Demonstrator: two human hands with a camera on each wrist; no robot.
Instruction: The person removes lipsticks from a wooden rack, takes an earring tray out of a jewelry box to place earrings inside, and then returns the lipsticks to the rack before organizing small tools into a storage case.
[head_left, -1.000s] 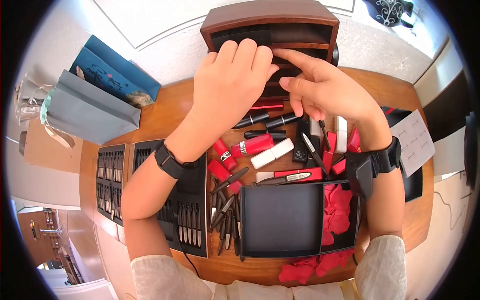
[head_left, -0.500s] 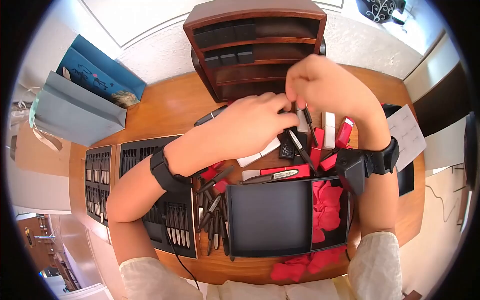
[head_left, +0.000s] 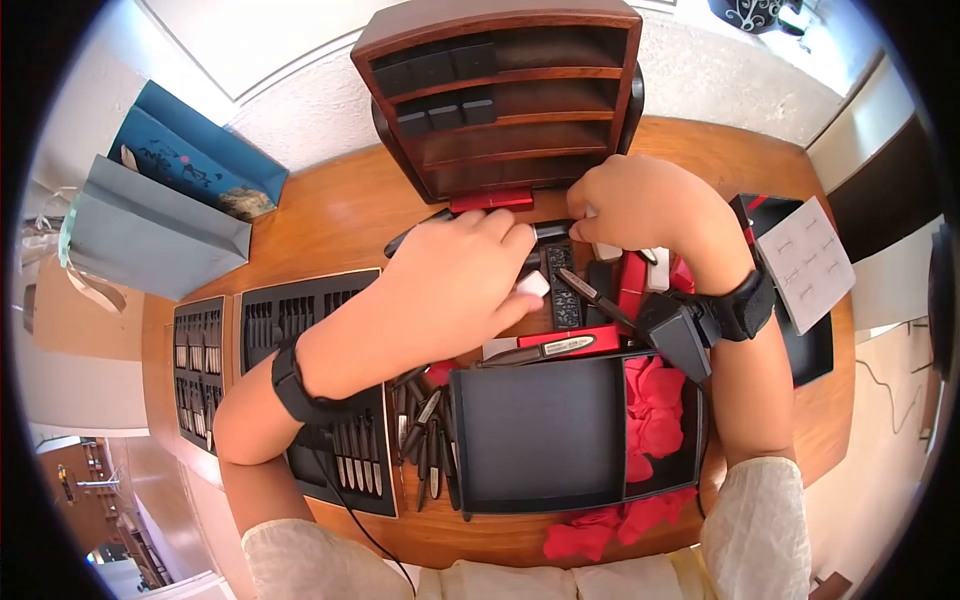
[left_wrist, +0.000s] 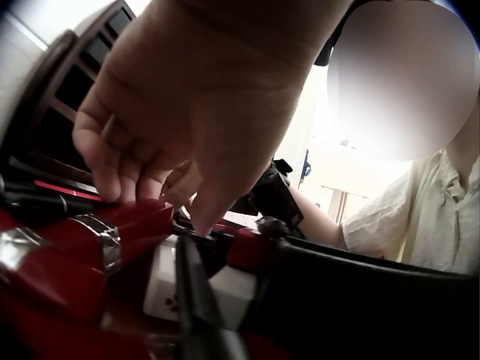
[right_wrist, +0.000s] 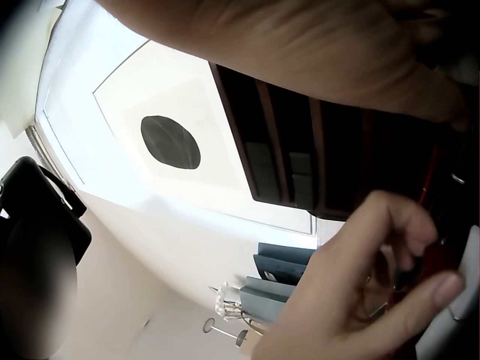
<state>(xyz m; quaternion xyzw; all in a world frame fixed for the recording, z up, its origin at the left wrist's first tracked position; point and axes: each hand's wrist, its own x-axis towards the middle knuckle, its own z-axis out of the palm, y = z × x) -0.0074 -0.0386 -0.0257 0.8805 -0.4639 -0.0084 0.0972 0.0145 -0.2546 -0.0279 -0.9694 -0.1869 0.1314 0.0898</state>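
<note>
My left hand (head_left: pixel 450 275) is over the cosmetic tubes, palm down, fingers bent loosely; in the left wrist view its fingertips hang at a red tube with a silver band (left_wrist: pixel 109 244). A white tube end (head_left: pixel 535 287) shows beside the thumb. My right hand (head_left: pixel 645 205) bends down at the end of a black tube (head_left: pixel 553 231); whether it pinches or only touches it is hidden. Under and beside it lie a patterned black case (head_left: pixel 565 290), red boxes (head_left: pixel 632 285) and a slim dark pen (head_left: pixel 595 298).
A wooden shelf (head_left: pixel 515 72) holding black boxes stands behind. Nearer are a black divided tray (head_left: pixel 540 435) with red petals (head_left: pixel 655 420), dark pens (head_left: pixel 430 450), and pen cases (head_left: pixel 360 440) at left. Paper bags (head_left: pixel 165 235) stand far left, a perforated card (head_left: pixel 805 265) at right.
Both hands came down from in front of the shelf to the tubes. Over the last half second they moved apart, the left hand going left and the right hand lowering. The view shifted slightly.
</note>
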